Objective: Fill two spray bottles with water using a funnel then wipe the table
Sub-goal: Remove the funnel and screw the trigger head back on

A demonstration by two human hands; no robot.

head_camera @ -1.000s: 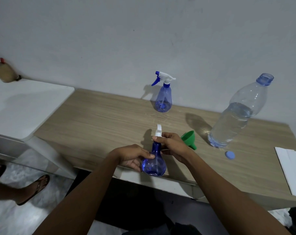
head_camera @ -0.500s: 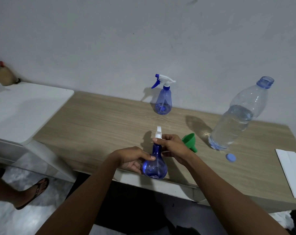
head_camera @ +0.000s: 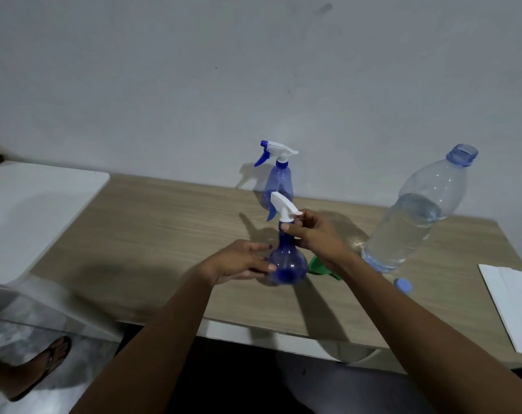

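My left hand (head_camera: 239, 261) cups the round blue belly of the near spray bottle (head_camera: 286, 265), thumb above and fingers loosely curved against its side. My right hand (head_camera: 316, 234) pinches the white spray head (head_camera: 282, 206) at its collar, fingers half closed. The bottle stands upright on a wooden table (head_camera: 164, 234) against a pale wall (head_camera: 194, 85). Behind it stands the second spray bottle (head_camera: 279, 180). To its right are a green funnel (head_camera: 316, 265), an uncapped water bottle (head_camera: 415, 216), a blue cap (head_camera: 402, 284) and a white sheet (head_camera: 510, 300). Compared with a second ago, the bottle sits farther from the table's front edge, and its blue trigger now shows.
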